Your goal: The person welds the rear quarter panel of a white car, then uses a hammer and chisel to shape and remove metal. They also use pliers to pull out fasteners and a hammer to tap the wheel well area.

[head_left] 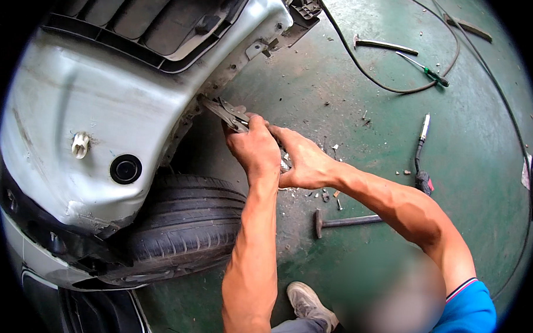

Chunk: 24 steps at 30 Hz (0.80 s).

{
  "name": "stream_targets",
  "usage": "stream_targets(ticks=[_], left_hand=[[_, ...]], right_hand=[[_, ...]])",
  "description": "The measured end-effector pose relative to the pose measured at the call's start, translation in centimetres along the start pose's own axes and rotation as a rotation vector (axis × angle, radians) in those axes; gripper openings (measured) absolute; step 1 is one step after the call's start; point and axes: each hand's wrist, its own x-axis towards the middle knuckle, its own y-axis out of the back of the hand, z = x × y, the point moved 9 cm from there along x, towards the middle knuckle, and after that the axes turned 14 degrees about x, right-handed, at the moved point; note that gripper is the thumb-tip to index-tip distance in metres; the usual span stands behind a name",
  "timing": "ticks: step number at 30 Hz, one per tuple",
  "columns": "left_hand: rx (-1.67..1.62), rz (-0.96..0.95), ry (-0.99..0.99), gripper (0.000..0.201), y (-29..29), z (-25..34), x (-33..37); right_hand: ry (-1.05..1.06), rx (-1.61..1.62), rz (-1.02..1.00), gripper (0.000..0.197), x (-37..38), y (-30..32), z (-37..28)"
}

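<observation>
Metal locking pliers (226, 113) reach to the bare edge of the white car body panel (98, 113), their jaws at its flange. My left hand (254, 148) is closed around their handles. Against it presses my right hand (308, 159), its fingers curled toward the handle end and partly hidden behind the left hand. Both hands are up between the panel and the floor. Just below them sits the black tyre (185, 222), beside the panel's lower corner.
On the green floor lie a hammer (347, 221), another hammer (385, 46), a green-handled screwdriver (425, 69), a corded pen-like tool (424, 131) and scattered debris. A dark hose (363, 73) loops across the top. My shoe (310, 306) is near the tyre.
</observation>
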Motion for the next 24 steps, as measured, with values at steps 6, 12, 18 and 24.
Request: stream_targets(ticks=[6, 12, 18, 24], left_hand=[[0.076, 0.028, -0.046, 0.027, 0.4, -1.2, 0.9], [0.08, 0.025, -0.087, 0.026, 0.5, -0.7, 1.0], [0.11, 0.009, -0.114, 0.025, 1.1, -0.7, 1.5], [-0.179, -0.082, -0.098, 0.024, 0.4, -0.5, 0.4]], right_hand=[[-0.088, 0.085, -0.037, 0.099, 0.0, -0.5, 0.3], [-0.042, 0.014, -0.023, 0.094, 0.2, -1.1, 0.8], [-0.106, 0.019, -0.023, 0.077, 1.3, -2.2, 1.7], [-0.051, -0.006, -0.009, 0.073, 1.0, -2.0, 1.7]])
